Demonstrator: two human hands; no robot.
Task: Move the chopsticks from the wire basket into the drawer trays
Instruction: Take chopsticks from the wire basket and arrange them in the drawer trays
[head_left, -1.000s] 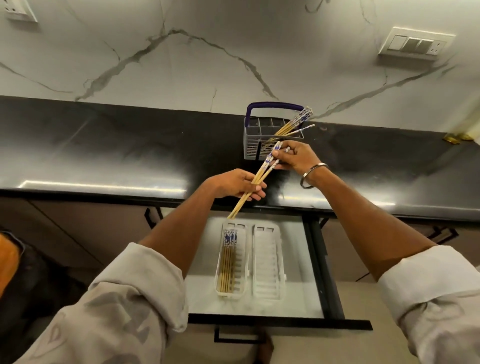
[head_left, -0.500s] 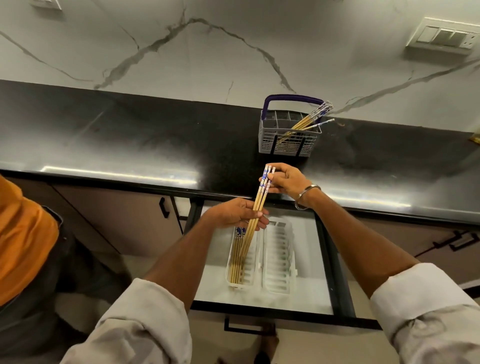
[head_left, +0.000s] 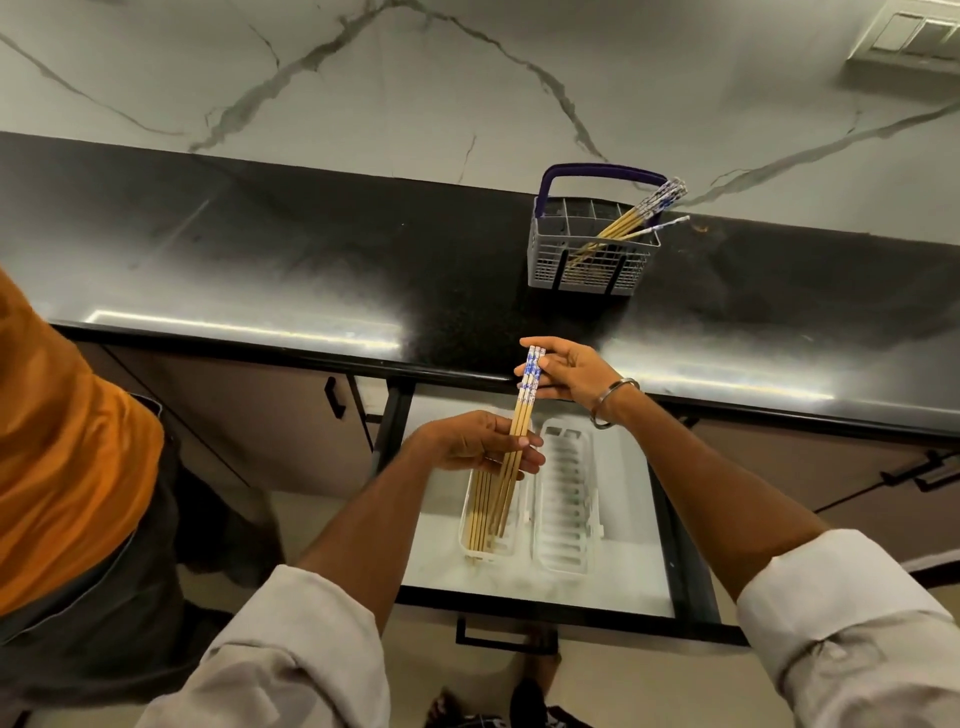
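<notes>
Hands (head_left: 483, 441) lowered chopsticks (head_left: 521, 415) nearer left tray (head_left: 467, 540).

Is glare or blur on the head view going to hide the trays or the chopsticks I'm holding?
Head view: glare streaks along the countertop front edge; the drawer floor is washed out, so the right tray reads faint; the held chopsticks, both hands and the wire basket stay sharp; wide-angle lens bends the counter edge.

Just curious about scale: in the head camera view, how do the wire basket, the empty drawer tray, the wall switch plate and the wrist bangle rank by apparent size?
1. Empty drawer tray
2. Wire basket, farther off, so unsure
3. Wall switch plate, partly cropped
4. Wrist bangle
</notes>
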